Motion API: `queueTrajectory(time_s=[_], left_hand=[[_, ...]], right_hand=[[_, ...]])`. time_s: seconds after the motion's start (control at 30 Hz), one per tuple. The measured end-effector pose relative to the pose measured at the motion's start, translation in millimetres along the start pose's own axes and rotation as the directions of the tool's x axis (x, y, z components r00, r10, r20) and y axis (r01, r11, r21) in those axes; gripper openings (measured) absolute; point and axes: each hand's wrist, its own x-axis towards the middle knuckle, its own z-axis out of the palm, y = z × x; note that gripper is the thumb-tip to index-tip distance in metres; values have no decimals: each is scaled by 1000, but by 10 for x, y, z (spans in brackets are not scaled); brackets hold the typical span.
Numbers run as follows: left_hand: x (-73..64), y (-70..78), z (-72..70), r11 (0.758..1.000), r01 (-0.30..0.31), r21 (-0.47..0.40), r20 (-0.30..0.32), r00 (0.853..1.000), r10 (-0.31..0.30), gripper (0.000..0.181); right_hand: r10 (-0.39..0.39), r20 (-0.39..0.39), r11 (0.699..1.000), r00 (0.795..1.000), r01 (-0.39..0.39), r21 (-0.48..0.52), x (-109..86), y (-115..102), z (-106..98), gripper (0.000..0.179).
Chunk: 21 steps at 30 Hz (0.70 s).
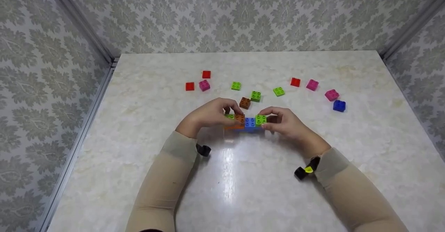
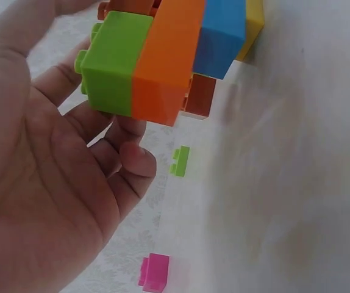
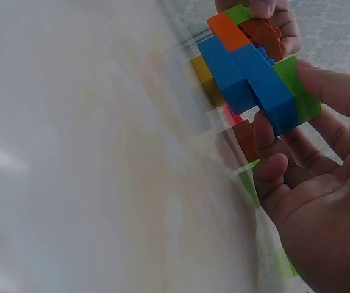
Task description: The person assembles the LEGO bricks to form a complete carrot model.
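Left grip (image 1: 213,113): thumb and forefinger are curled together, pinching the square, four-studded brown plastic block (image 1: 240,118) at the left part of a joined block assembly. Right grip (image 1: 286,122): thumb and fingers are bent around the assembly's right end, holding the bright green studded block (image 1: 260,120) and the blue block under it. The assembly spans the gap between both grips.

Nearest the left grip, a smooth-sided lime green block (image 2: 111,61) sits beside the brown one, both on a glossy orange block (image 2: 169,61). Toward the right grip are smooth blue blocks (image 3: 224,73); a yellow block (image 3: 207,79) shows at the underside.

Just beyond the gap between the grips are a loose brown cube (image 1: 244,102) and a loose green cube (image 1: 256,96). Farther out, beyond the left grip, are two flat red squares (image 1: 189,86), a studded pink cube (image 1: 204,85) and a thin green plate (image 1: 236,86). Beyond and outward of the right grip is a dark blue cube (image 1: 339,105). All loose pieces rest on the pale, marbled, glossy surface (image 1: 260,190).
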Motion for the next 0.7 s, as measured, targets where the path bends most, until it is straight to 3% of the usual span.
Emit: queueTrajectory(time_s=[0.2, 0.47, 0.7], left_hand=[[33, -24, 44, 998, 25, -51, -26, 999, -26, 20], [52, 30, 63, 985, 109, -135, -6, 994, -110, 16], [21, 124, 84, 982, 163, -95, -27, 986, -166, 15]], right_hand=[[-46, 20, 999, 999, 45, 25, -4, -8, -1, 37], [-15, 15, 1000, 1000, 15, 6, -15, -33, -29, 38], [-7, 20, 1000, 1000, 7, 0, -12, -11, -12, 37]])
